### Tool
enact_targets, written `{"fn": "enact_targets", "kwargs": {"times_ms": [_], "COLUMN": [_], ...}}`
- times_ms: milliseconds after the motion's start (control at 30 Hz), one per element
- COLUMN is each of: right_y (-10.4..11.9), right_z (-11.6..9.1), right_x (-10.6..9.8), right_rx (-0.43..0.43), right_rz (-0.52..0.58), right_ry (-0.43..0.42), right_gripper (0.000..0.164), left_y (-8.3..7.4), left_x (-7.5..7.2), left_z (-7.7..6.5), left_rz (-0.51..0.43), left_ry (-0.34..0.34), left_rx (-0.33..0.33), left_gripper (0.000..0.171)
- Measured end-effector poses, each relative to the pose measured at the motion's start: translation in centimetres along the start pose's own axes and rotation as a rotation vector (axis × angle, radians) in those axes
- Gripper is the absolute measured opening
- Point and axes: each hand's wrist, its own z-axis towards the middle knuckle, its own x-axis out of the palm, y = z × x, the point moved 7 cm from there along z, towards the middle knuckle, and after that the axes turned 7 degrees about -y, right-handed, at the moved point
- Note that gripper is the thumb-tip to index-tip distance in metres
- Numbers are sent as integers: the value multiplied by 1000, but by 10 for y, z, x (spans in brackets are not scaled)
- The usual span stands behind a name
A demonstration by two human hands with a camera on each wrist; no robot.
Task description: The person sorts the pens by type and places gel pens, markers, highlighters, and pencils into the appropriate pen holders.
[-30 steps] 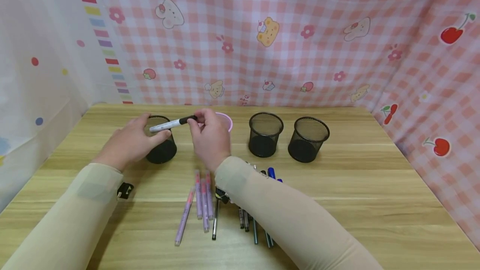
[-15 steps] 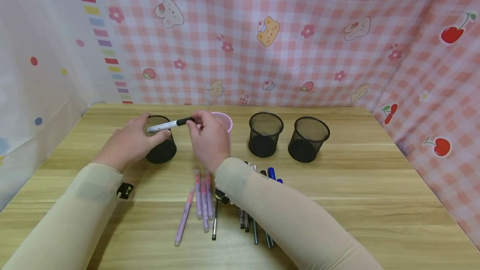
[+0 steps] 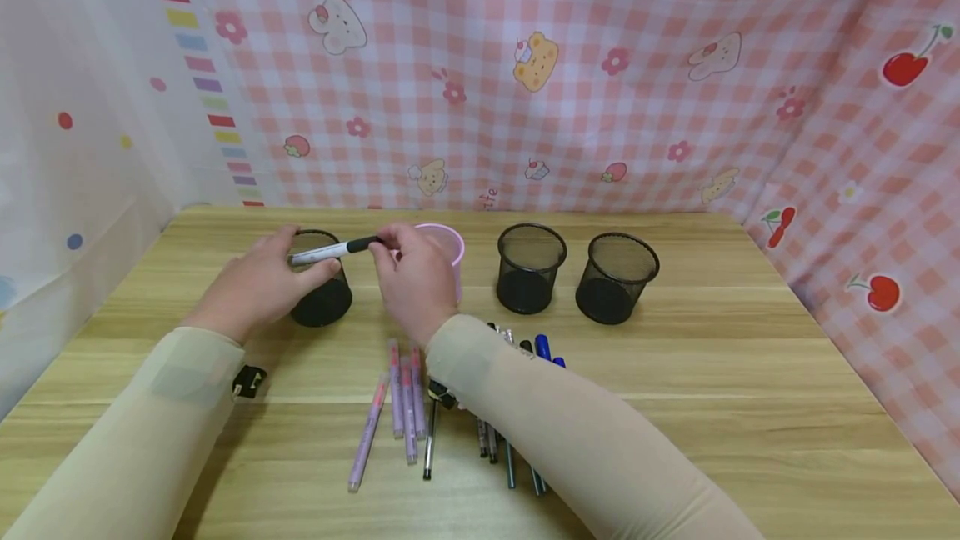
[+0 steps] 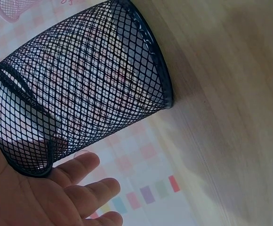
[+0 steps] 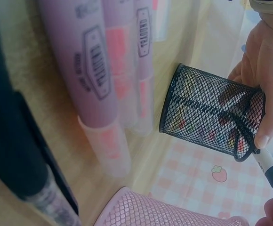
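Observation:
My left hand [image 3: 258, 286] holds the leftmost black mesh pen cup [image 3: 324, 304] by its rim, thumb on the near side and fingers round the far side. That cup [image 4: 89, 80] stands on the table, and the other fingers [image 4: 93, 193] reach out beside its mesh. Between thumb and fingertips, my right hand [image 3: 422, 283] pinches the black cap of a white marker [image 3: 322, 253]. The marker lies almost level, its white end over the cup's mouth. In the right wrist view the marker [image 5: 267, 162] is right at the rim beside the left thumb [image 5: 270, 125].
Behind the right hand stands a pink mesh cup [image 3: 447, 240], partly hidden. Two more black mesh cups [image 3: 527, 290] [image 3: 611, 298] are to its right. Several purple highlighters [image 3: 408, 411] lie in front, with several dark pens [image 3: 510, 461] and blue-capped markers [image 3: 543, 347] partly under the right forearm.
My right hand has shifted slightly left, carrying the marker's white end farther across the black cup's mouth. The left hand keeps its hold on the rim.

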Motion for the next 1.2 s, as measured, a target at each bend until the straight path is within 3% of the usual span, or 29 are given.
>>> {"fn": "enact_targets", "kwargs": {"times_ms": [700, 900, 1200], "right_y": [5, 8, -4], "right_z": [-5, -4, -5], "right_x": [-4, -22, -66], "right_rx": [-29, -71, -54], "right_rz": [-27, -31, -34], "right_ry": [35, 33, 46], "right_gripper": [23, 24, 24], "left_y": [5, 5, 5], "left_x": [4, 4, 4], "left_z": [-2, -2, -1], "left_rz": [6, -2, -3], "left_ry": [49, 50, 51], "left_rx": [-34, -34, -35], "left_gripper": [116, 117, 118]}}
